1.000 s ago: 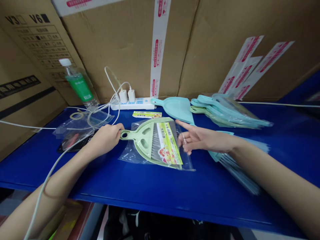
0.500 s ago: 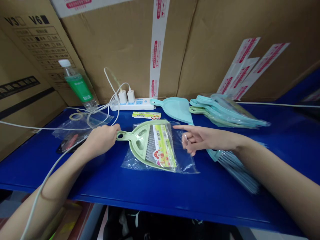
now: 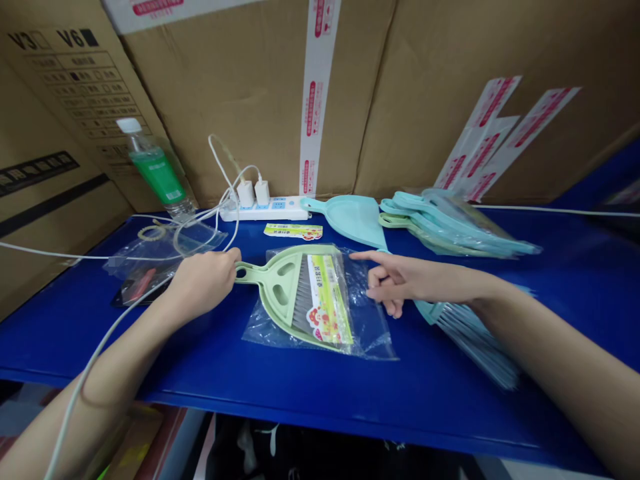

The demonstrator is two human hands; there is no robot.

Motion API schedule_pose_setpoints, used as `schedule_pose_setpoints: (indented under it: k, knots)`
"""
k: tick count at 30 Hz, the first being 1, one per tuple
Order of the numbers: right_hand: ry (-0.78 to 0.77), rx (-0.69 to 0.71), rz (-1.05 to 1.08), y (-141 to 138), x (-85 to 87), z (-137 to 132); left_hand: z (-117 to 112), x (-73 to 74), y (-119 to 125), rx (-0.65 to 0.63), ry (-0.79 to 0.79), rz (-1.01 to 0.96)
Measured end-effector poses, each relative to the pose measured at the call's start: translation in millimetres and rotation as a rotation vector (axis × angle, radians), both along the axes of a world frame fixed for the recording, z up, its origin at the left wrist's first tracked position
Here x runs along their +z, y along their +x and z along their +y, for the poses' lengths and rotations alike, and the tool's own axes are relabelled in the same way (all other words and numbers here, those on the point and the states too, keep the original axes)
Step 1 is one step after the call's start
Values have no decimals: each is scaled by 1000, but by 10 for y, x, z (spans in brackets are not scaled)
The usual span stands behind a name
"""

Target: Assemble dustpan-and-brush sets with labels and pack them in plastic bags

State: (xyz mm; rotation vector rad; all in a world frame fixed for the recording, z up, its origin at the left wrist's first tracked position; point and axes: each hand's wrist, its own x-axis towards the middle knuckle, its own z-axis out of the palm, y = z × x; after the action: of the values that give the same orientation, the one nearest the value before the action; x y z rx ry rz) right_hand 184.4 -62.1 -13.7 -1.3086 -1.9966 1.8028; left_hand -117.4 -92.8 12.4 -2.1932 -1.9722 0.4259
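My left hand is closed round the handle end of a pale green dustpan. The pan lies in a clear plastic bag, together with a grey-bristled brush and a printed yellow-green card. At the bag's right side is my right hand, index finger stretched out and the other fingers loosely bent, with nothing visible in it. Whether its fingertip touches the bag I cannot tell. Partly behind my right wrist lies a blue brush, bristles pointing toward the front right.
A light blue dustpan and a loose card lie behind the bag. Bagged dustpans are piled at the back right. A power strip with white cables, a bottle and a dark phone-like object occupy the left.
The bagged dustpan's body has shifted slightly toward the front edge and its surface shows more squarely. My right fingers have bent a little differently; my left hand has kept its grip.
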Motion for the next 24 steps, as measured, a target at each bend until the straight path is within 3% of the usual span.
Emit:
schedule_pose_setpoints:
  k: [3,6,8,10,15,24]
  knots:
    - [310,-83,-191,-32,-60,15,16,-53,-33,-65,76,-91]
    - [874,-163,-413,-61,-220,73,46,-112,-66,-199,104,-206]
    - [1144,-116,-442,-72,-329,120,58,-135,-83,-298,82,-285]
    - [1298,-40,-430,-78,-404,156,54,-137,-97,-384,53,-351]
    - [1435,96,-473,-89,-449,172,8,-87,-129,-524,-45,-443]
    - [1499,171,-641,-134,-471,110,35,-86,-116,-498,-95,-487]
